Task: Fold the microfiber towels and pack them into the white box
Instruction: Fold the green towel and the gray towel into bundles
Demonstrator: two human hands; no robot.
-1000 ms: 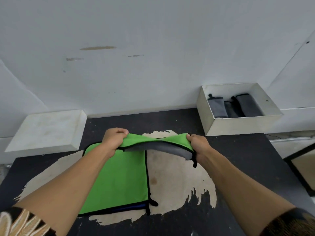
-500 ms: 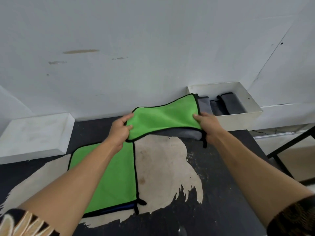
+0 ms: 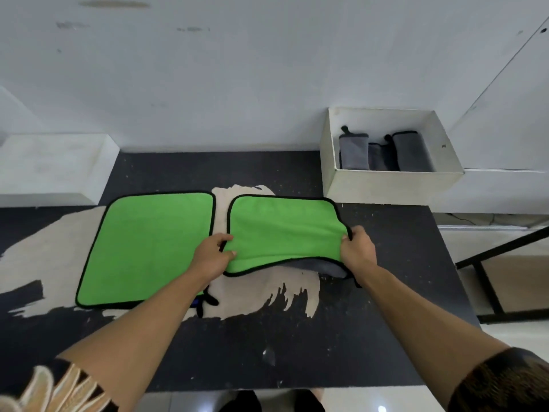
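Green microfiber towel [image 3: 282, 230] lies mid-table, its near edge lifted since the left hand [image 3: 212, 257] and right hand [image 3: 356, 251] each pinch a side (ready to fold, I'd guess), second green towel [image 3: 148, 248] at 9 o'clock, white box [image 3: 392, 185] at 2 o'clock, all on a scuffed black table [image 3: 267, 346] against a white wall [image 3: 237, 84].

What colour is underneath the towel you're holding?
Grey, at the near edge of the held towel, head view.
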